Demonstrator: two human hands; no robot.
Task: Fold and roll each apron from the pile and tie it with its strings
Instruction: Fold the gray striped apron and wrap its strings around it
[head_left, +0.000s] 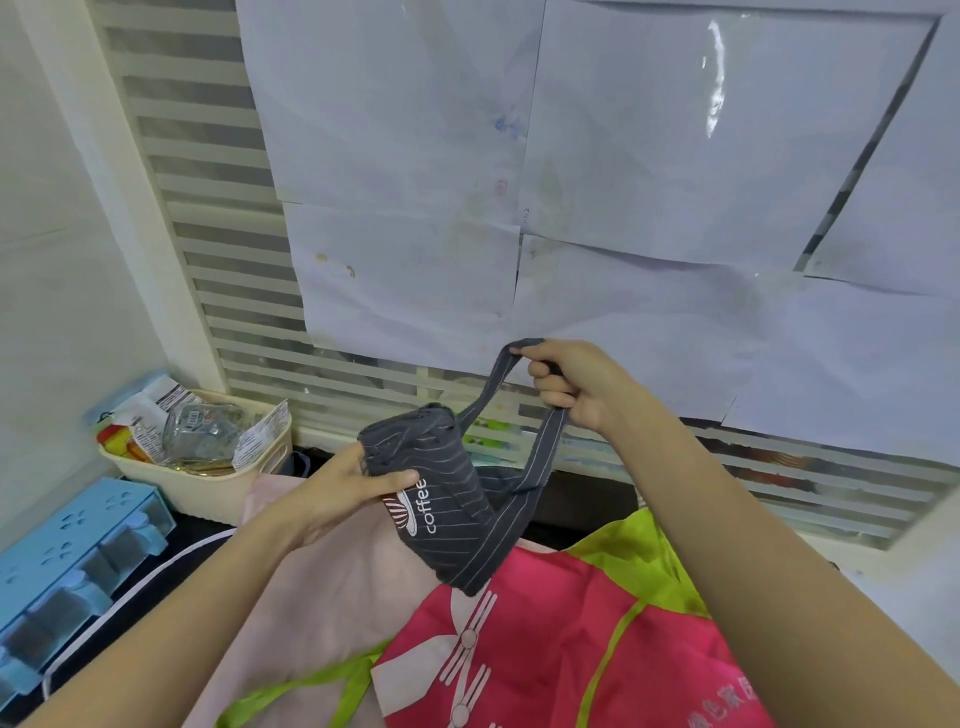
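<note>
Gripping the rolled apron (436, 499) above the pile (545, 639), the left hand (343, 493) steadies it; the right hand (576, 384) pinches its strap (545, 457) up taut.

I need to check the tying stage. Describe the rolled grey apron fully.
The rolled grey apron is dark grey cloth with thin pale stripes and a white "coffee" logo. It is rolled into a tight bundle, tilted, held in the air above the pink apron. The left hand grips its upper end; the right hand pulls its strap up in a loop.
</note>
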